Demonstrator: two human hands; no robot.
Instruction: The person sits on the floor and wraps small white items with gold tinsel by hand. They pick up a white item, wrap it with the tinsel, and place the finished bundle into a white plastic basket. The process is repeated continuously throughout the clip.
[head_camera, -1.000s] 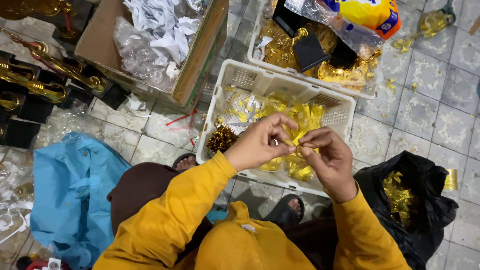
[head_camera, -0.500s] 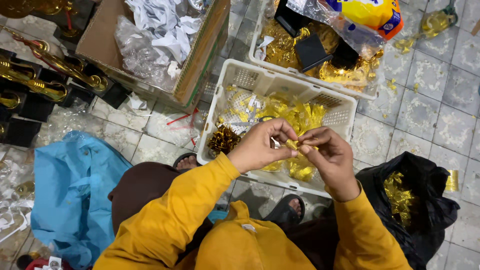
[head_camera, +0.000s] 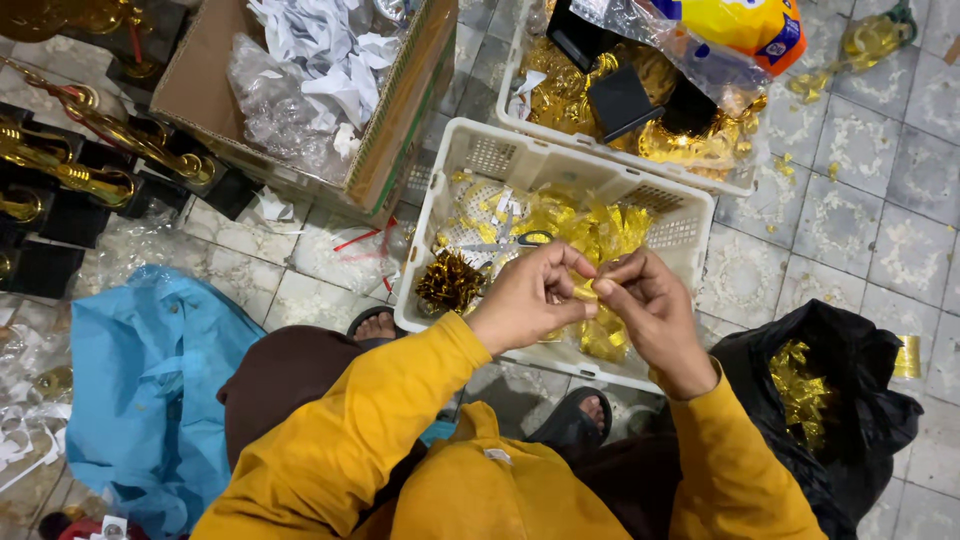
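Both hands meet above a white plastic basket on the tiled floor. My left hand and my right hand pinch the same small piece of gold foil ribbon between their fingertips. Below them the basket holds loose gold foil strips, a dark gold ribbon bow and a pair of scissors. My sleeves are mustard yellow.
A cardboard box of crumpled plastic and paper stands at the upper left. A second white basket holds gold and black parts. A black bag with gold ribbon lies right, a blue bag left, gold trophies far left.
The hands have stayed together over the basket, working the gold ribbon piece between the fingertips; they sit slightly lower and closer to me than a second ago.
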